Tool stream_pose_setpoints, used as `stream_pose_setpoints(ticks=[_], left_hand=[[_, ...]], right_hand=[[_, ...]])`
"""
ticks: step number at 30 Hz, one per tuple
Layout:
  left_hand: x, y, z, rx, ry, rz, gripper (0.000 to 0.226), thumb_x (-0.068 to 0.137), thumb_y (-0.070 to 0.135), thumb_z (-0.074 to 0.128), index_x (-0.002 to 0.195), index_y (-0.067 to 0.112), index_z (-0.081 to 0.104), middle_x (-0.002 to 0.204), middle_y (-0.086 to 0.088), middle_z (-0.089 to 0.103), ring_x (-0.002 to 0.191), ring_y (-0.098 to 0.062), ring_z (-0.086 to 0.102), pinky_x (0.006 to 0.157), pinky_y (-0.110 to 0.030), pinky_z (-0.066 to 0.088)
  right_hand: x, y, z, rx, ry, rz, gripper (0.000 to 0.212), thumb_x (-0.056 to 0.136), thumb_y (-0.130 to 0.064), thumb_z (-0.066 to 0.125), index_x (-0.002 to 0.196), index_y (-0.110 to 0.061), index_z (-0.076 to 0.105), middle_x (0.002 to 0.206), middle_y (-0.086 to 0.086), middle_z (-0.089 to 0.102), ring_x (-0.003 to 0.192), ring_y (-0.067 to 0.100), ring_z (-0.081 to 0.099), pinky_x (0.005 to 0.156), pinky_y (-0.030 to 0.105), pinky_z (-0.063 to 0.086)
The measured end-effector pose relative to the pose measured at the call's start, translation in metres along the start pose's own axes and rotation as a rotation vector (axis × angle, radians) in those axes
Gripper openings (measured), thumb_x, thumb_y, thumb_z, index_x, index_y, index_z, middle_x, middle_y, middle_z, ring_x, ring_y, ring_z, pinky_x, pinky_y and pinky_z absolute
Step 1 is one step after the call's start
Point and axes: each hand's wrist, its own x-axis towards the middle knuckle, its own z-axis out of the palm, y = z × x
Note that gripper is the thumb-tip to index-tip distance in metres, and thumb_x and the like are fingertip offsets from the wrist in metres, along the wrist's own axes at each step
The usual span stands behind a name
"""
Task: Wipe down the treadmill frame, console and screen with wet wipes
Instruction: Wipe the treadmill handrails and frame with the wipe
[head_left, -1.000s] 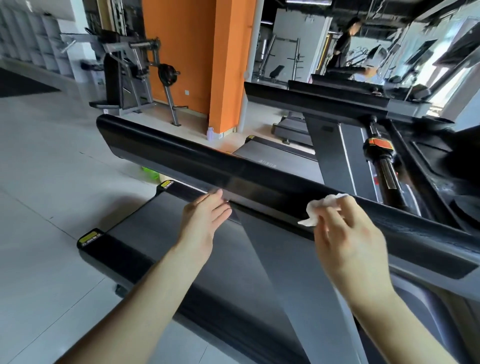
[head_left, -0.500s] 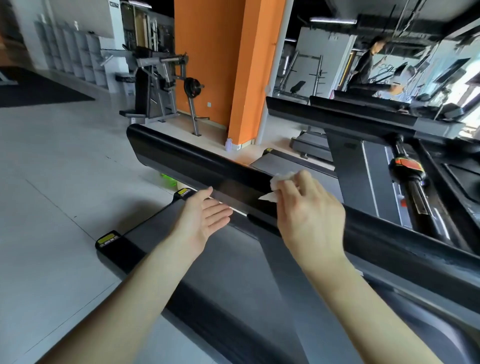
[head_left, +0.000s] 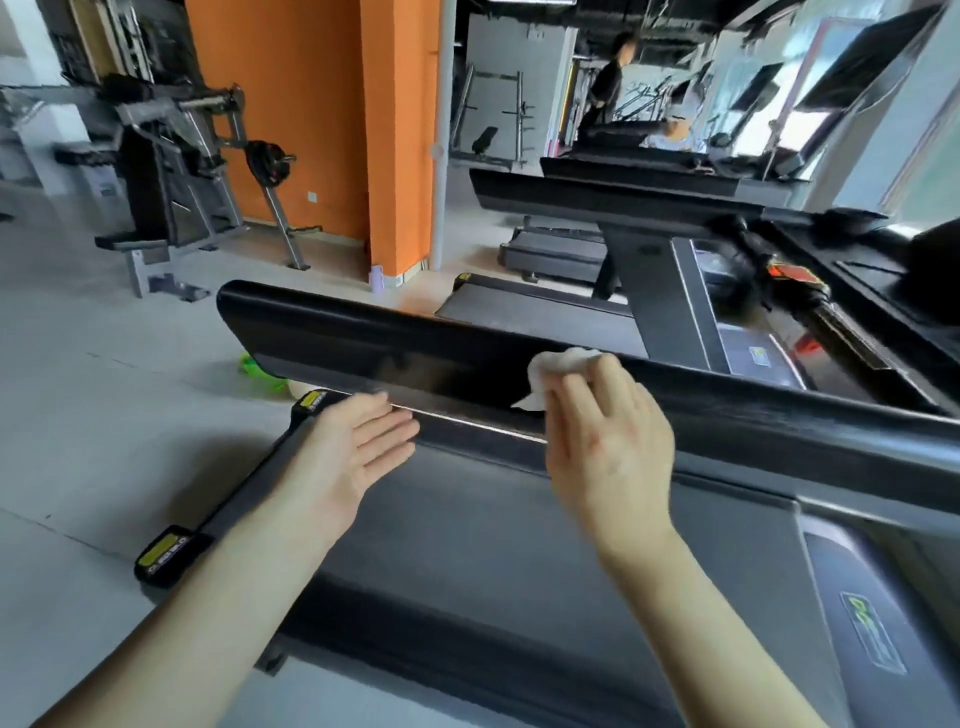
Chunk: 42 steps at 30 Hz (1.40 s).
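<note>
Fingers (head_left: 582, 400) of the right hand (head_left: 608, 447) curl over a crumpled white wet wipe (head_left: 553, 366) and press it against the side of the black handrail (head_left: 337, 338), near the middle of its length. From my remote seat I see the left hand (head_left: 353, 447) held flat, fingers straight and together, holding nothing. Its tips lie just beside the silver strip along the rail's lower edge; I cannot tell whether they touch it.

Below both arms lies the grey treadmill deck (head_left: 467, 530). Its black end caps each carry a yellow label (head_left: 160, 551), and the print on them is too small for me to read. A green logo (head_left: 872, 639) sits on the cover at the lower right, stylised and illegible to me.

Beyond the rail, something bright green (head_left: 260, 371) lies on the pale floor. A second treadmill (head_left: 649, 291) stands just behind, with a red-orange tag (head_left: 795, 275) on a bar. Farther off are an orange pillar (head_left: 311, 130), a weight machine (head_left: 171, 156) and a person (head_left: 608, 88) in dark clothes.
</note>
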Motion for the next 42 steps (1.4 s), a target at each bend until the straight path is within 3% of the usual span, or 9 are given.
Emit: stream_pose_setpoints(ticks=[5,8,18,23,27,32,35,40,42], left_hand=[[0.019,0.021,-0.036,0.082,-0.15,-0.076,0.027,0.102,0.022,0.057,0.116,0.001,0.065,0.115,-0.016,0.075,0.108,-0.03,0.073,0.099,-0.044,0.054],[0.026,0.031,-0.052,0.092,-0.176,-0.089,0.028,0.103,0.02,0.056,0.123,0.002,0.063,0.117,-0.017,0.074,0.107,-0.031,0.073,0.097,-0.045,0.055],[0.062,0.07,-0.101,0.048,-0.026,0.0,0.007,0.1,0.012,0.057,0.103,0.009,0.061,0.129,-0.02,0.065,0.114,-0.031,0.069,0.097,-0.044,0.055],[0.075,0.08,-0.102,0.081,-0.046,0.069,0.032,0.098,0.014,0.062,0.129,0.006,0.058,0.136,-0.015,0.06,0.116,-0.028,0.068,0.101,-0.043,0.054],[0.08,0.086,-0.102,0.115,-0.029,0.072,0.023,0.095,0.009,0.06,0.118,0.008,0.06,0.137,-0.015,0.062,0.118,-0.029,0.067,0.1,-0.041,0.055],[0.082,0.092,-0.111,0.157,-0.077,0.07,0.014,0.096,0.006,0.046,0.099,0.012,0.059,0.11,-0.01,0.07,0.12,-0.032,0.066,0.101,-0.044,0.053],[0.082,0.1,-0.119,0.146,-0.149,0.046,0.028,0.103,0.026,0.041,0.103,0.015,0.066,0.098,-0.007,0.074,0.117,-0.034,0.066,0.108,-0.049,0.047],[0.11,0.114,-0.126,0.234,-0.265,0.017,0.053,0.103,0.059,0.036,0.115,0.019,0.069,0.111,-0.01,0.076,0.108,-0.034,0.071,0.101,-0.051,0.051],[0.123,0.12,-0.127,0.303,-0.319,0.006,0.052,0.104,0.059,0.036,0.113,0.021,0.07,0.109,-0.011,0.076,0.106,-0.034,0.071,0.1,-0.052,0.052]], right_hand=[[-0.034,0.017,-0.019,-0.053,0.242,0.477,0.024,0.087,0.009,0.063,0.105,-0.006,0.063,0.105,0.016,0.059,0.092,0.025,0.054,0.067,0.025,0.034],[-0.037,-0.024,0.008,0.028,0.262,0.597,0.024,0.084,0.009,0.061,0.099,-0.008,0.064,0.105,0.008,0.059,0.093,0.022,0.057,0.069,0.019,0.033],[0.002,-0.139,0.082,0.149,-0.01,0.271,0.014,0.095,-0.006,0.068,0.101,-0.016,0.073,0.099,0.0,0.063,0.075,0.019,0.062,0.053,0.03,0.047],[-0.01,-0.076,0.035,0.04,0.174,0.556,0.019,0.088,0.003,0.062,0.101,-0.01,0.067,0.101,0.009,0.059,0.084,0.019,0.055,0.063,0.025,0.036],[0.007,-0.079,0.037,0.04,0.3,0.69,0.01,0.09,0.004,0.066,0.099,-0.001,0.063,0.094,0.014,0.06,0.084,0.016,0.048,0.067,0.019,0.026],[0.034,-0.15,0.081,0.171,0.134,0.382,0.01,0.092,-0.003,0.065,0.093,-0.011,0.069,0.093,0.003,0.061,0.082,0.015,0.057,0.062,0.018,0.035],[0.03,-0.178,0.097,0.147,-0.008,0.204,0.019,0.102,-0.011,0.053,0.099,-0.011,0.072,0.092,0.001,0.06,0.078,0.019,0.06,0.056,0.03,0.049],[0.009,-0.139,0.077,0.021,0.145,0.486,0.016,0.092,0.001,0.064,0.098,-0.013,0.067,0.096,-0.001,0.057,0.076,0.002,0.053,0.067,0.017,0.043],[0.003,-0.133,0.08,-0.024,0.285,0.72,0.007,0.095,-0.005,0.064,0.093,-0.012,0.063,0.092,0.001,0.057,0.077,0.007,0.055,0.068,0.026,0.048]])
